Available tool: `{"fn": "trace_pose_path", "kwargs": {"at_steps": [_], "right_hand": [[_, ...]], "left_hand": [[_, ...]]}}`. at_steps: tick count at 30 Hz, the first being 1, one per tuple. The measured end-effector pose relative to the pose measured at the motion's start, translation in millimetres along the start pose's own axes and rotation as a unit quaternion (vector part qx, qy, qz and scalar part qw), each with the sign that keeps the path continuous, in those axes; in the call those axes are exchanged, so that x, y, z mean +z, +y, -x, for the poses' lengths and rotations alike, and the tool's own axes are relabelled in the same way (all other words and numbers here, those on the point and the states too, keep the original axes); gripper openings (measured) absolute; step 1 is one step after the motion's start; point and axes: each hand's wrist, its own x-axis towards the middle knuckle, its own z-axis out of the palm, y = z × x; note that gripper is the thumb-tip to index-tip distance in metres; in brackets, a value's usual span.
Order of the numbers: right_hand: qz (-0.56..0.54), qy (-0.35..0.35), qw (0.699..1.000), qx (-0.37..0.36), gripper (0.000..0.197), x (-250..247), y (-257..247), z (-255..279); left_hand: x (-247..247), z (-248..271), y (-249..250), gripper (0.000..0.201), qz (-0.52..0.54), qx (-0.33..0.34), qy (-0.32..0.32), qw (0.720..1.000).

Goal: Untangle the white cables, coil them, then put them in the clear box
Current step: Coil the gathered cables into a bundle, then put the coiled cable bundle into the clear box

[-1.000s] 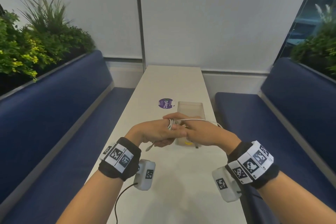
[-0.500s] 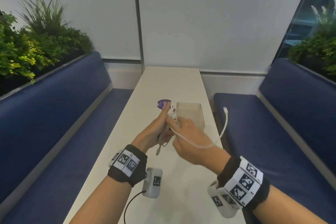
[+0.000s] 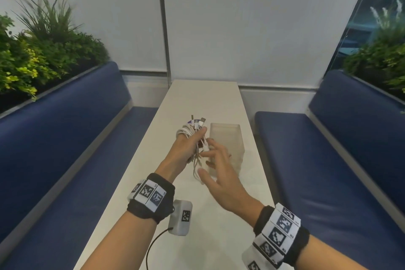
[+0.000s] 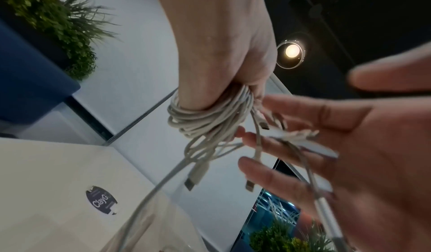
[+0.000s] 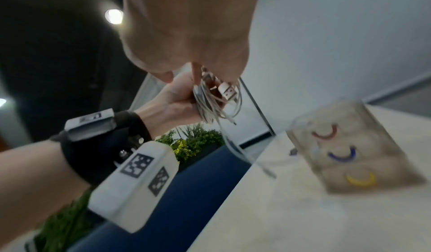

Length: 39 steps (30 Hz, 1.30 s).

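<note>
**Cables wound on left hand, box on table**

Left hand [image 3: 188, 144] is raised above the table [image 3: 203, 98], fingers curled round the white cables [image 3: 186, 132]. Several turns are wrapped round the fingers; the thumb presses the bundle from the side. Plug ends stick up past the fingertips, loose strands hang below the palm toward the tabletop (left wrist view shows the wraps tight, with at least three connector ends dangling free).

Right hand [image 3: 219, 166] sits just beside the bundle on its right. Fingers are spread and mostly straight, grasping nothing; the fingertips touch or nearly touch a connector and a loose strand. Cannot tell which for certain, since the frames are blurred there. In the left wrist view, strands drape across the open palm of the right hand [image 4: 349, 154].

Clear box [image 3: 226, 149] stands upright on the table, just right of both hands and partly behind the right one. No cable in it. The right wrist view shows red, blue and yellow arcs through its wall [image 5: 349, 149].

Purple round sticker [image 4: 101, 199] lies on the table left of the box, mostly hidden behind the left hand in the head view.
</note>
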Motion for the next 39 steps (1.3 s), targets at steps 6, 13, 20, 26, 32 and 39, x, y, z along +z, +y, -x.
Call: {"fn": "trace_pose_path", "kwargs": {"at_steps": [6,13,20,26,32,39], "right_hand": [[-0.187,0.088,0.961,0.184,0.034,2,28,-21],[-0.299,-0.072,0.898,0.314,0.084,7,43,-14],[-0.231,-0.096,0.89,0.38,0.052,-30,49,-18],[-0.171,-0.079,0.955,0.229,0.074,-53,42,-28],[-0.22,-0.202,0.944,0.142,0.055,-25,15,-33],[-0.224,-0.319,0.898,0.203,0.019,-28,21,-43]], "left_hand": [[6,7,11,0.023,-0.053,0.062,-0.046,0.996],[14,11,24,0.024,-0.007,0.106,-0.088,0.99],[3,17,30,0.03,-0.068,0.13,-0.131,0.98],[-1,15,22,0.028,-0.081,0.131,-0.13,0.98],[18,21,27,0.028,-0.094,0.137,-0.161,0.973],[15,29,33,0.03,-0.074,0.127,-0.274,0.951]]}}
